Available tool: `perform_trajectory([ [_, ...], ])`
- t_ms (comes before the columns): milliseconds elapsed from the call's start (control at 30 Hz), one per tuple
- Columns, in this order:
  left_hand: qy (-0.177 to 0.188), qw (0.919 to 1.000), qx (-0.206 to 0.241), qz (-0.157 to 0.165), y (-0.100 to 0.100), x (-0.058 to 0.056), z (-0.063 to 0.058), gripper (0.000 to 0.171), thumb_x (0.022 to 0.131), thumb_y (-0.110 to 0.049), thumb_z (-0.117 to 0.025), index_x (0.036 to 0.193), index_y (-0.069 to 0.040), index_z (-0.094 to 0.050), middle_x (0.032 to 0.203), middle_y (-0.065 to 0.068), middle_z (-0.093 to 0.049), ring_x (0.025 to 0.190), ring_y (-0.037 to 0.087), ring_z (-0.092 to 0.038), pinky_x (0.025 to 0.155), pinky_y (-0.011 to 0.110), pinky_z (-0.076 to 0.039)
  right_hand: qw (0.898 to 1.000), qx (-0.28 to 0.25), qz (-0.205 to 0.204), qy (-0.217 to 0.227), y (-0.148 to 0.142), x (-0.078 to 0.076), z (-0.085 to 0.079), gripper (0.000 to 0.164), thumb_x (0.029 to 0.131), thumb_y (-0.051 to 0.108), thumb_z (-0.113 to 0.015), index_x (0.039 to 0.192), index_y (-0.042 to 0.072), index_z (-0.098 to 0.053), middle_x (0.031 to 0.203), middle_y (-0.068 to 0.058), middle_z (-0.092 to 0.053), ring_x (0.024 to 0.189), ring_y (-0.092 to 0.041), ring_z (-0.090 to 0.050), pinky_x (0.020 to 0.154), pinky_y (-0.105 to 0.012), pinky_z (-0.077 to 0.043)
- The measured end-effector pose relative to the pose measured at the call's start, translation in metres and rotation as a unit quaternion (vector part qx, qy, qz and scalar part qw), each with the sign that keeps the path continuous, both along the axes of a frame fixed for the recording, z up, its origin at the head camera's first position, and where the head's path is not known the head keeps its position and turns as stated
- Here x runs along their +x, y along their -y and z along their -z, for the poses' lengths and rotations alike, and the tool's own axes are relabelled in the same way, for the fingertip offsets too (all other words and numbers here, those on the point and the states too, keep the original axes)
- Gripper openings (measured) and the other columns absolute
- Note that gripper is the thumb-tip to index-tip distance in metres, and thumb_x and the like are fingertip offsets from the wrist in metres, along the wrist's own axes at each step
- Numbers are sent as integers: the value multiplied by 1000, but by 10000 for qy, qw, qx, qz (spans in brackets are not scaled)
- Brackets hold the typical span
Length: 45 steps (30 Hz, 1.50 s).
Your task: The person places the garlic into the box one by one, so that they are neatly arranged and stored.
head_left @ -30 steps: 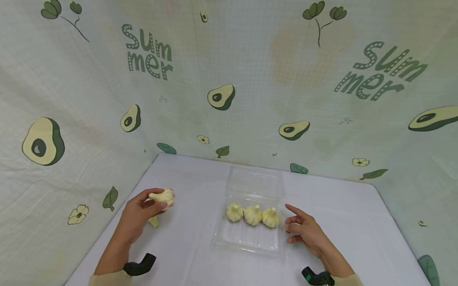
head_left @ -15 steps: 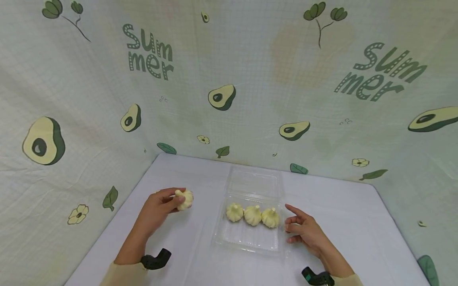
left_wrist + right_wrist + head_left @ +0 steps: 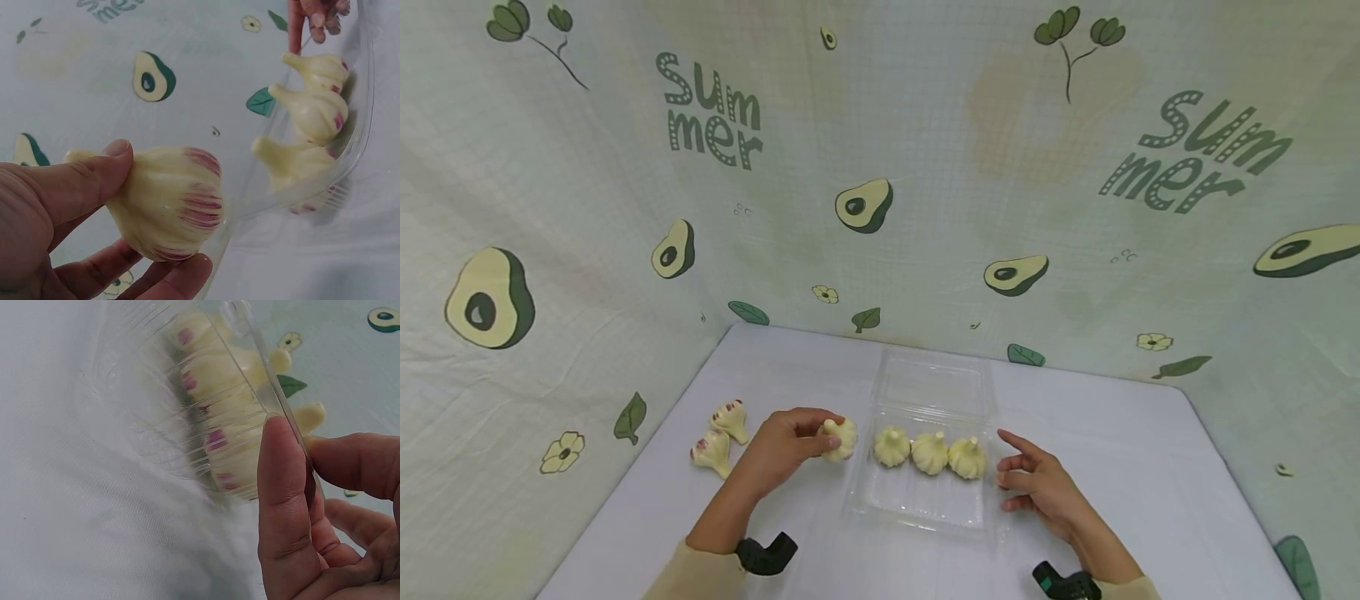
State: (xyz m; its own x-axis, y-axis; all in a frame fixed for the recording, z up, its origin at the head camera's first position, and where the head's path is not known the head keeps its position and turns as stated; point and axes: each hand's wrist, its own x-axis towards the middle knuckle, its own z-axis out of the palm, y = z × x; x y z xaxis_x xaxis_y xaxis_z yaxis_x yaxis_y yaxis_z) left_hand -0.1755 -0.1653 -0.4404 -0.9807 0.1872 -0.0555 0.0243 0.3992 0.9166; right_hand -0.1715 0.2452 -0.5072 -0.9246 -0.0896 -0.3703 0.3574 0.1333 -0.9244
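My left hand (image 3: 793, 446) grips a garlic bulb (image 3: 172, 203) by its neck and side, just left of the clear plastic container (image 3: 913, 504). The bulb is cream with purple streaks at its root end. Inside the open container stand three garlic bulbs (image 3: 929, 452) in a row, necks away from me. At the container's right edge, my right hand (image 3: 1041, 483) holds the rim; in the right wrist view, fingers (image 3: 284, 487) lie on either side of it. Two more garlic bulbs (image 3: 730, 419) lie at the table's left, behind my left forearm.
The container's hinged lid (image 3: 934, 382) lies folded back toward the rear of the white table (image 3: 1075, 417). A printed cloth (image 3: 925, 125) with avocados and leaves hangs behind and along the sides. Each wrist wears a black camera mount (image 3: 767, 554).
My left hand has carried the garlic bulb rightward to the container's left edge, uncovering the two bulbs on the left. The right hand has stayed still.
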Motion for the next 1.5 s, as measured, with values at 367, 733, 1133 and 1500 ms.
perform_trajectory([
  [367,-365,9978,-416,362,-34,3,10,20,88,-30,-87,107,-27,-83,119,-1,-74,111,20,-66,80,31,-58,10000,-25,-21,-15,-1,1,0,84,92,-7,-70,166,9,-32,108,-11,-60,89,-20,-66,64,-35,-63],
  [733,-661,9919,-436,992,-56,4,23,20,90,-25,-86,110,-22,-83,124,3,-72,114,23,-67,88,28,-60,10000,-1,41,8,0,1,1,85,91,-7,-70,165,9,-33,108,-13,-62,86,-20,-65,63,-36,-63],
  [1133,-618,9875,-713,1266,-63,7,31,19,90,-22,-85,109,-23,-84,124,1,-75,114,20,-67,88,27,-58,10000,28,53,-6,1,2,2,84,91,-7,-70,165,10,-33,109,-13,-61,88,-21,-66,64,-36,-64],
  [1500,-405,9866,-843,1339,-63,5,32,22,88,-24,-86,110,-20,-85,108,-8,-79,88,2,-64,70,21,-53,10000,46,50,22,3,1,2,84,92,-7,-70,165,11,-33,111,-14,-61,89,-21,-66,64,-36,-64],
])
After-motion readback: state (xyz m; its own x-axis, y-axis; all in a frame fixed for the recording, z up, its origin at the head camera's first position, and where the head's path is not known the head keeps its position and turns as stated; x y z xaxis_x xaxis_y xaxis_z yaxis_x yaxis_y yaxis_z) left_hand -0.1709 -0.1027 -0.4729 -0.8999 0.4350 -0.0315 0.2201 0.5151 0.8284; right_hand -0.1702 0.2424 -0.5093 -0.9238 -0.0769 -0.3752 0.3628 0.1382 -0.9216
